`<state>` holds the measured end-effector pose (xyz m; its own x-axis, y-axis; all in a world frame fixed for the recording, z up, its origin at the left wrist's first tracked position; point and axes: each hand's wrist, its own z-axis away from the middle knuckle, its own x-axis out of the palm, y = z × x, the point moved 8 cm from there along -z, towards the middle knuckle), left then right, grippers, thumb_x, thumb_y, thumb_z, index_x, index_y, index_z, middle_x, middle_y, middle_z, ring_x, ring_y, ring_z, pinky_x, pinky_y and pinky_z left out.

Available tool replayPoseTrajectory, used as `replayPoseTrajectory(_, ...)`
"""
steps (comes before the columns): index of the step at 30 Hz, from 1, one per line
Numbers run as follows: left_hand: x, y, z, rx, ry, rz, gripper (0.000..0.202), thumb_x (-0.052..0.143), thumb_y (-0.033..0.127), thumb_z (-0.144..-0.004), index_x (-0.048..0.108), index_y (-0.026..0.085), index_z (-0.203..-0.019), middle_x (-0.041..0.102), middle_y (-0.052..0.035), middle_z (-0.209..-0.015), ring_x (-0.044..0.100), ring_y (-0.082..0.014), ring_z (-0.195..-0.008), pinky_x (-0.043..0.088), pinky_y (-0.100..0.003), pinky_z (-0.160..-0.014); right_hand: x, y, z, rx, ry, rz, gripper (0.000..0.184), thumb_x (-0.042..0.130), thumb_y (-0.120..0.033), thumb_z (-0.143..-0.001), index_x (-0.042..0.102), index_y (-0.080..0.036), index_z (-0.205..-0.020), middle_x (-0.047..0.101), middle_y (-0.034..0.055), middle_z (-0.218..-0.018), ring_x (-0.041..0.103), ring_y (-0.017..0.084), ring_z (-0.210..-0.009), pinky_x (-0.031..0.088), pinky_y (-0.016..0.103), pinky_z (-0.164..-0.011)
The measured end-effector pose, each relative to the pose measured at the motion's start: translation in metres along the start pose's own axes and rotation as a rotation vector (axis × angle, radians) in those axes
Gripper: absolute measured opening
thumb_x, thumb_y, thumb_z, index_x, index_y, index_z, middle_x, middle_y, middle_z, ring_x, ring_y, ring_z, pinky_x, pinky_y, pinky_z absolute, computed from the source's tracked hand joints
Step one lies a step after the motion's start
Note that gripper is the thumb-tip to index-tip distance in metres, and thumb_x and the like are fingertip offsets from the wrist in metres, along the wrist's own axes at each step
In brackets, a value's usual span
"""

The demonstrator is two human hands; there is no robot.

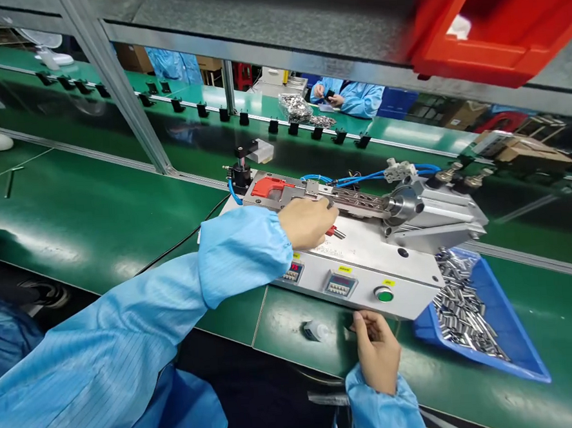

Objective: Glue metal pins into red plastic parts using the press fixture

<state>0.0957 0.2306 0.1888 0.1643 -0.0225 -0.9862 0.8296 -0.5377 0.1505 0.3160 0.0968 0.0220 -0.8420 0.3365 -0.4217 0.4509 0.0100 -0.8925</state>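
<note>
A person in blue sleeves works at a grey benchtop fixture machine (366,261) on a green bench: the left hand (307,222) rests curled on the fixture's metal track (357,201), apparently seating a part, though what its fingers close on cannot be told. The right hand (378,350), near the machine's front edge, pinches something small, likely the next piece. A blue tray of metal cylinders (466,306) sits right; the loading step seems underway, next needing careful alignment in the track.
</note>
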Motion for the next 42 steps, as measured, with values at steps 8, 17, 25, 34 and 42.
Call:
replayPoseTrajectory(8, 0.031, -0.025, 0.104, 0.000, 0.231, 0.887, 0.031, 0.057, 0.034, -0.100, 0.062, 0.020, -0.128, 0.073, -0.0097, -0.115, 0.071, -0.0194, -0.083, 0.058, -0.031, -0.071, 0.004, 0.004, -0.001, 0.035, -0.019, 0.028, 0.057, 0.069, -0.076, -0.084, 0.068, -0.019, -0.080, 0.066, 0.0039, -0.066, 0.064, 0.020, -0.061, 0.054, 0.033, -0.063)
replayPoseTrajectory(17, 0.150, -0.029, 0.186, -0.410, 0.121, 1.939, 0.047, 0.077, 0.053, -0.087, 0.069, 0.017, -0.116, 0.077, -0.0170, -0.114, 0.072, -0.0198, -0.061, 0.060, -0.034, -0.060, 0.014, 0.007, -0.001, 0.089, 0.022, 0.025, 0.063, 0.075, -0.080, -0.077, 0.069, -0.017, -0.084, 0.068, 0.0059, -0.070, 0.066, 0.021, -0.063, 0.054, 0.033, -0.064)
replayPoseTrajectory(25, 0.142, -0.025, 0.179, -0.263, 0.082, 2.074, 0.037, 0.073, 0.042, -0.096, 0.070, 0.014, -0.120, 0.078, -0.0169, -0.112, 0.072, -0.0165, -0.062, 0.059, -0.027, -0.061, 0.015, 0.002, -0.001, 0.091, 0.041, 0.021, 0.066, 0.076, -0.082, -0.074, 0.068, -0.018, -0.083, 0.067, 0.0046, -0.069, 0.065, 0.020, -0.063, 0.054, 0.033, -0.064)
replayPoseTrajectory(34, 0.146, -0.026, 0.182, -0.285, 0.106, 2.087, 0.038, 0.074, 0.043, -0.096, 0.071, 0.014, -0.120, 0.078, -0.0170, -0.111, 0.070, -0.0160, -0.062, 0.058, -0.028, -0.063, 0.016, -0.003, -0.001, 0.095, 0.035, 0.035, 0.068, 0.075, -0.084, -0.073, 0.067, -0.018, -0.082, 0.067, 0.0047, -0.068, 0.065, 0.020, -0.063, 0.055, 0.033, -0.064)
replayPoseTrajectory(42, 0.146, -0.028, 0.184, -0.321, 0.093, 2.047, 0.042, 0.076, 0.046, -0.092, 0.070, 0.014, -0.120, 0.077, -0.0164, -0.110, 0.068, -0.0165, -0.063, 0.055, -0.028, -0.062, 0.016, -0.004, -0.001, 0.109, 0.045, 0.044, 0.072, 0.074, -0.089, -0.070, 0.067, -0.018, -0.082, 0.067, 0.0048, -0.068, 0.066, 0.020, -0.063, 0.056, 0.034, -0.065)
